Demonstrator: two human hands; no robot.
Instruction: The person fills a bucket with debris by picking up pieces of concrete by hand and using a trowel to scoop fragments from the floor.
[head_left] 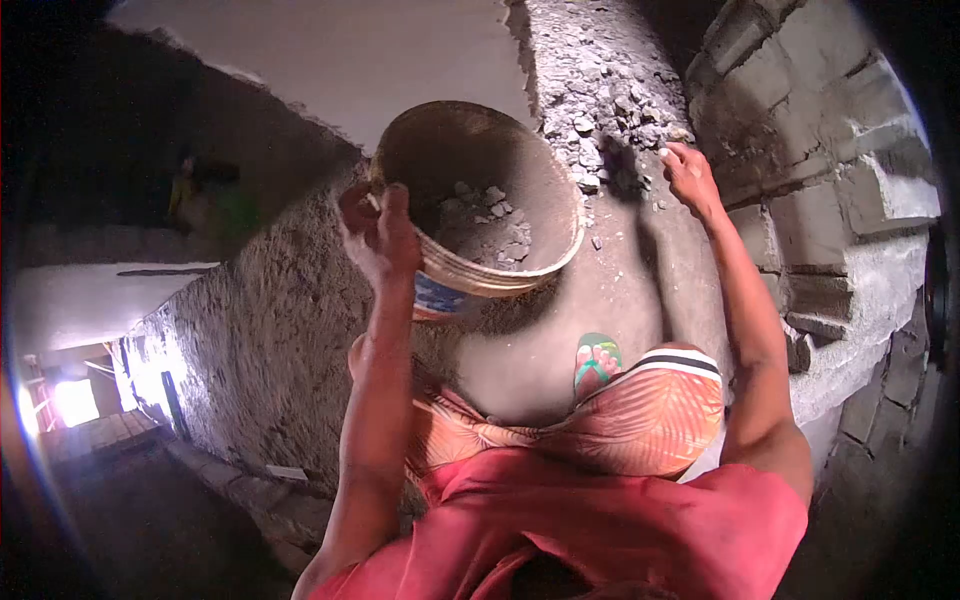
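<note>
A dirty plastic bucket (548, 190) tilts toward me, with grey rubble (492, 218) lying in its bottom. My left hand (382, 235) is closed on the bucket's rim at its left side. Over to the right, my right hand (690, 178) hovers beside a heap of broken grey rubble (625, 105). Its fingers are curled together; whatever they hold, if anything, is too small to make out. A dark shadow falls on the floor and stones just left of that hand.
A block wall (800, 200) with rough, broken edges stands close on the right. On the left runs a rough plastered surface (270, 350). My foot in a green flip-flop (597, 365) rests on the dusty floor (520, 370). Bright light (75, 402) enters at far left.
</note>
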